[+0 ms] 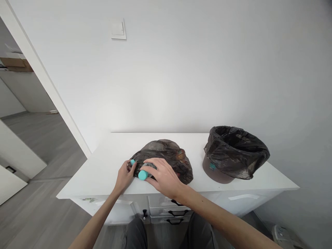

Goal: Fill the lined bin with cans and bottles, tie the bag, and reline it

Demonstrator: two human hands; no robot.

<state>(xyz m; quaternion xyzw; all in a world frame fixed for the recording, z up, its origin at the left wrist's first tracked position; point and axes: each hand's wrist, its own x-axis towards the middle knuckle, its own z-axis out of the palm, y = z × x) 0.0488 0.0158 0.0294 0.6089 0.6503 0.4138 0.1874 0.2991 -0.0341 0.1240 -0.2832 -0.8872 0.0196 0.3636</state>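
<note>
A filled black plastic bag [166,147] lies on the white cabinet top, with orange and red bits showing through its thin film. At its left end, my left hand [126,177] is closed on the gathered edge of the bag. A small teal piece [132,162] shows at those fingertips; its kind I cannot make out. My right hand [166,176] is in front of the bag, its fingers wrapped round what looks like a clear bottle with a teal cap [142,175]. The cap points left and toward me. Most of the bottle is hidden by the fingers.
To the right stands a brown bin [218,171] lined with a black bag [236,152] folded over its rim. The white cabinet [85,186] backs onto a wall with a light switch [118,29]. Drawers with black handles [178,213] face me. A doorway lies left.
</note>
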